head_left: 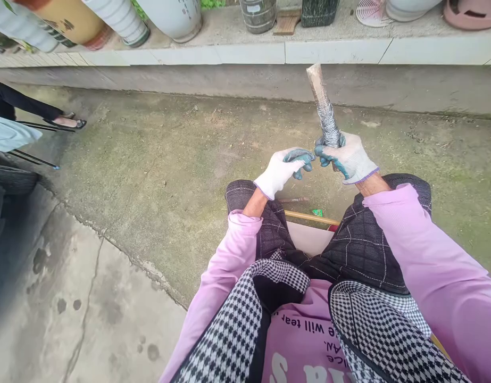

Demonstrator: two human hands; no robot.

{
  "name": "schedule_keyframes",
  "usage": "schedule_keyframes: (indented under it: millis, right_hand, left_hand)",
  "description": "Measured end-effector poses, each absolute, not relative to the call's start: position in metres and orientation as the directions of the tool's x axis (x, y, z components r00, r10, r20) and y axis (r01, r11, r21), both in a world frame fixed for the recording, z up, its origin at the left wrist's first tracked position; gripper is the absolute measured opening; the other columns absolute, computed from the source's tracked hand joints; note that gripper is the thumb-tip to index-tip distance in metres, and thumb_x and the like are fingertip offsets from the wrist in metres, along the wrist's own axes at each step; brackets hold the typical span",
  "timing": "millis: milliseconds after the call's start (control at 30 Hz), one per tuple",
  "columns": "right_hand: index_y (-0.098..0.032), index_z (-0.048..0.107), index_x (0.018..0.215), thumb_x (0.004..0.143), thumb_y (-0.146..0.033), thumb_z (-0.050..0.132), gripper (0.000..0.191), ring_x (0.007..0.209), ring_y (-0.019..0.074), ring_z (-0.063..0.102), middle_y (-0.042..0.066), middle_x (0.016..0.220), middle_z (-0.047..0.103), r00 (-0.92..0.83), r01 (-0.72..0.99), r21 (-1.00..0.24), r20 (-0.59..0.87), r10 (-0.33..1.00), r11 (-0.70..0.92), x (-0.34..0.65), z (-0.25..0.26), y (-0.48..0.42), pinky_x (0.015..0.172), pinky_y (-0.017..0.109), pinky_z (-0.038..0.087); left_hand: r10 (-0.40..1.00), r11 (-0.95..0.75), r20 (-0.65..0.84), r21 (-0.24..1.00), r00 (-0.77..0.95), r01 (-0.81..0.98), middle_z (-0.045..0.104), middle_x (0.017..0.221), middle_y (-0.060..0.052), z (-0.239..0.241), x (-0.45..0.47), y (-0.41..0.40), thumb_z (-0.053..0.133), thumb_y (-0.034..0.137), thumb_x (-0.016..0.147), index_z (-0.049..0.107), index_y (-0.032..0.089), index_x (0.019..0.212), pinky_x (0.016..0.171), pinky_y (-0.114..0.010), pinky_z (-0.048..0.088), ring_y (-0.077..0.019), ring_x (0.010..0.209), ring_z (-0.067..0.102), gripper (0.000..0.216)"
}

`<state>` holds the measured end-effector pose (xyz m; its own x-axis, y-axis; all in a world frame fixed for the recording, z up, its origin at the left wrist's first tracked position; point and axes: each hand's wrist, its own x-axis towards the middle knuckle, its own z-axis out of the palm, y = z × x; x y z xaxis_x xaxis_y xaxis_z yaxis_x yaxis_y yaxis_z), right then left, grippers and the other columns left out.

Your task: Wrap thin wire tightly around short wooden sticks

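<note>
A short wooden stick [316,85] rises from the fist of my right hand [351,154], tilted a little to the left at its top. Thin silvery wire [328,123] is wound many times around its lower half. My right hand is closed around the wound part, in a white glove with blue-grey coated fingers. Close beside it, my left hand [285,167], gloved alike, has its fingers curled in a pinch, and a fine strand of wire seems to run between the fingertips. The strand is too thin to follow clearly.
Flowerpots [171,18] line a tiled ledge [249,53] ahead. Between my knees are a yellowish bar [309,217] and a small green wrapper [317,212] on the ground. At left, another person's leg [33,101] shows near a dark tyre [14,178].
</note>
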<state>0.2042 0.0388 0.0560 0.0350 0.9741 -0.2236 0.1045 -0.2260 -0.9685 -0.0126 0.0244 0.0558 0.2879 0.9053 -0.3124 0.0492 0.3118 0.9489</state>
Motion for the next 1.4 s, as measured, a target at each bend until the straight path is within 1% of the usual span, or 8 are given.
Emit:
schedule_keyframes:
  millis: [233,400,667,800,1000,1100,1233,1400]
  right_hand:
    - [-0.025,0.072,0.085,0.07,-0.029,0.107,0.039,0.062,0.0192,0.069,0.0,0.069,0.069,-0.017,0.117,-0.952,-0.285,0.958,-0.281,0.199,0.059,0.036,0.049,0.027,0.057]
    - [-0.025,0.071,0.085,0.071,-0.036,0.116,0.048,0.062,0.0206,0.071,0.001,0.067,0.069,-0.033,0.115,-0.941,-0.323,0.946,-0.317,0.193,0.062,0.034,0.047,0.026,0.055]
    - [-0.029,0.068,0.091,0.071,-0.043,0.117,0.055,0.052,0.0119,0.051,-0.005,0.064,0.063,-0.03,0.03,-0.937,-0.348,0.937,-0.347,0.198,0.07,0.028,0.04,0.022,0.042]
    - [-0.029,0.066,0.092,0.073,-0.043,0.115,0.054,0.05,0.0111,0.051,-0.004,0.068,0.066,-0.06,-0.016,-0.938,-0.345,0.937,-0.346,0.192,0.071,0.024,0.039,0.022,0.037]
    - [-0.028,0.067,0.089,0.076,-0.049,0.121,0.06,0.05,0.0112,0.052,-0.003,0.068,0.067,-0.044,0.009,-0.919,-0.395,0.918,-0.395,0.184,0.071,0.025,0.038,0.023,0.041]
    - [-0.027,0.069,0.088,0.077,-0.049,0.121,0.057,0.051,0.0132,0.055,-0.001,0.068,0.068,-0.032,0.055,-0.918,-0.395,0.918,-0.393,0.183,0.069,0.026,0.04,0.026,0.046]
    - [-0.028,0.07,0.088,0.078,-0.041,0.118,0.05,0.053,0.0175,0.059,0.0,0.066,0.068,-0.028,0.099,-0.922,-0.38,0.925,-0.375,0.186,0.066,0.027,0.042,0.029,0.049]
    - [-0.028,0.072,0.081,0.08,-0.035,0.115,0.044,0.063,0.0202,0.064,0.001,0.07,0.072,-0.039,0.149,-0.924,-0.361,0.932,-0.352,0.196,0.07,0.03,0.052,0.032,0.057]
  left_hand:
    - [0.965,0.227,-0.231,0.973,0.125,0.045,0.099,0.132,-0.012,0.051,-0.012,0.028,0.096,0.03,0.097,0.096,0.017,0.118,0.081,-0.027,0.068,-0.0243,0.111,0.091,0.024]
    - [0.944,0.229,-0.221,0.973,0.245,-0.004,0.098,0.124,-0.013,0.046,-0.013,0.029,0.102,0.034,0.096,0.094,0.016,0.111,0.09,-0.039,0.077,-0.0252,0.096,0.092,0.025]
    - [0.975,0.214,-0.21,0.976,0.077,-0.045,0.095,0.108,-0.008,0.046,-0.01,0.033,0.099,0.04,0.108,0.088,0.019,0.117,0.08,-0.029,0.075,-0.0145,0.074,0.083,0.025]
    - [0.988,0.157,-0.157,0.984,-0.005,0.087,0.094,0.11,-0.005,0.034,-0.006,0.035,0.087,0.023,0.111,0.088,0.021,0.118,0.088,-0.031,0.076,-0.0177,0.089,0.088,0.007]
    - [1.0,0.022,-0.024,0.911,0.0,0.412,0.096,0.132,-0.006,0.036,-0.005,0.027,0.09,0.011,0.105,0.09,0.025,0.123,0.126,-0.037,0.07,-0.0282,0.134,0.09,0.024]
    - [0.999,0.018,-0.036,0.885,0.03,0.465,0.094,0.142,-0.01,0.048,-0.004,0.021,0.09,0.011,0.104,0.091,0.026,0.123,0.133,-0.04,0.066,-0.0341,0.15,0.085,0.024]
    - [0.996,0.037,-0.068,0.893,0.055,0.449,0.093,0.135,-0.009,0.053,0.0,0.02,0.088,0.009,0.102,0.092,0.027,0.117,0.128,-0.037,0.068,-0.035,0.151,0.084,0.023]
    - [0.968,0.217,-0.242,0.938,0.062,0.272,0.093,0.111,-0.005,0.052,0.006,0.022,0.085,0.013,0.105,0.092,0.02,0.115,0.101,-0.031,0.072,-0.0247,0.114,0.086,0.014]
